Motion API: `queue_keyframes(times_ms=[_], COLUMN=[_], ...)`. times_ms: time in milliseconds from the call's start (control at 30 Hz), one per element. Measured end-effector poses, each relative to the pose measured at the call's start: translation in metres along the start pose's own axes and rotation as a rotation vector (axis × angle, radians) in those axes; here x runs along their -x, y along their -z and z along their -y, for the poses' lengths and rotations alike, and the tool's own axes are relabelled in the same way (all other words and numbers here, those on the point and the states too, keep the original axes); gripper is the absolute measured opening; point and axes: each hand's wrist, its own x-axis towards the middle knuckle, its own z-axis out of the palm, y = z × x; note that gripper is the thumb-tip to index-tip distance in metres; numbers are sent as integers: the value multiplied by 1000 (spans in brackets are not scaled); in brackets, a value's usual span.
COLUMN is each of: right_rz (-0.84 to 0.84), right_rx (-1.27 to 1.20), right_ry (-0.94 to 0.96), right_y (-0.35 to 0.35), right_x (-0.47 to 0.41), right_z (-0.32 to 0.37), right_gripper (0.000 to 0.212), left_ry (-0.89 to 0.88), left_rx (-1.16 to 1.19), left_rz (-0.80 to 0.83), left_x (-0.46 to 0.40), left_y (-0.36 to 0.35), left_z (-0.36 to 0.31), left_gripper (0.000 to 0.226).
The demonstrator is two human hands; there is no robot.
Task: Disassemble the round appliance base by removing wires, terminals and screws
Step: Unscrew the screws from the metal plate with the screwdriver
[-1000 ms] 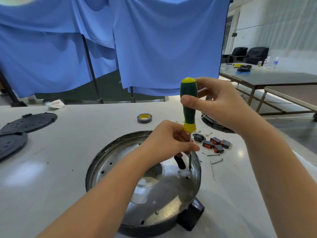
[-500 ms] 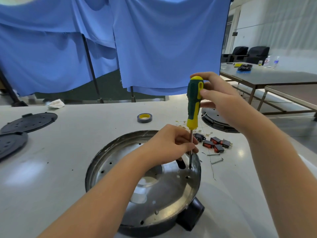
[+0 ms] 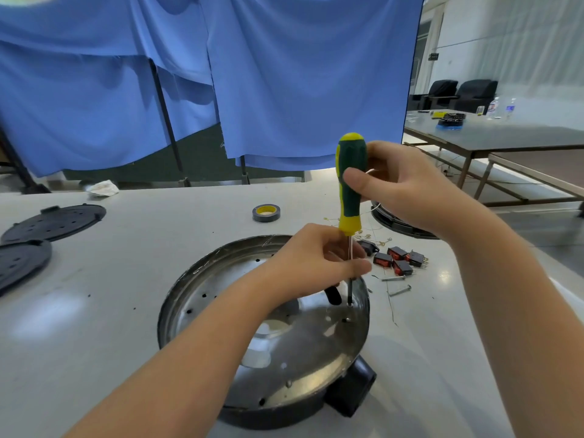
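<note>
The round metal appliance base (image 3: pixel 205 308) lies on the white table (image 3: pixel 94 311), shiny inside, with a black plastic block at its near right edge. A green and yellow screwdriver (image 3: pixel 350 184) stands upright with its tip on a screw (image 3: pixel 349 305) near the base's right rim. My right hand (image 3: pixel 401 191) grips the handle. My left hand (image 3: pixel 319 260) pinches the metal shaft just below the handle. A short black stub (image 3: pixel 333 295) pokes up beside the tip.
Red and black switches (image 3: pixel 399 259), two loose screws (image 3: pixel 396 284) and thin wires lie right of the base. A roll of black tape (image 3: pixel 266 213) sits behind it. Black round covers (image 3: pixel 53 221) lie at far left, another round base (image 3: pixel 398 222) behind my right hand.
The screwdriver has straightened from a rightward tilt to upright, and my right hand has shifted its grip on the handle. My left hand stays on the shaft.
</note>
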Motion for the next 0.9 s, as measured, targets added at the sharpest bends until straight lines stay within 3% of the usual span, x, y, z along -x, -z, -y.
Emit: queue_keyframes(times_ms=[100, 200, 267, 433, 600, 700, 900], right_rz=[50, 79, 75, 31, 63, 132, 112], right_rx=[-207, -315, -244, -28, -80, -197, -114], right_ry=[-42, -74, -46, 21, 17, -13, -37], right_y=[5, 8, 7, 0, 7, 12, 8], right_x=[-3, -4, 0, 5, 5, 5, 5], right_z=[-3, -1, 2, 8, 7, 4, 4], right_gripper=[36, 45, 44, 57, 58, 54, 68], left_ry=[30, 0, -29, -78, -13, 24, -26], left_rx=[147, 119, 78, 5, 95, 183, 69], left_rz=[94, 48, -19, -88, 43, 129, -40], left_x=[-1, -1, -1, -3, 0, 1, -1], left_y=[2, 3, 2, -3, 2, 3, 0], left_z=[1, 2, 2, 4, 1, 1, 1], left_gripper=[18, 11, 9, 30, 11, 23, 14])
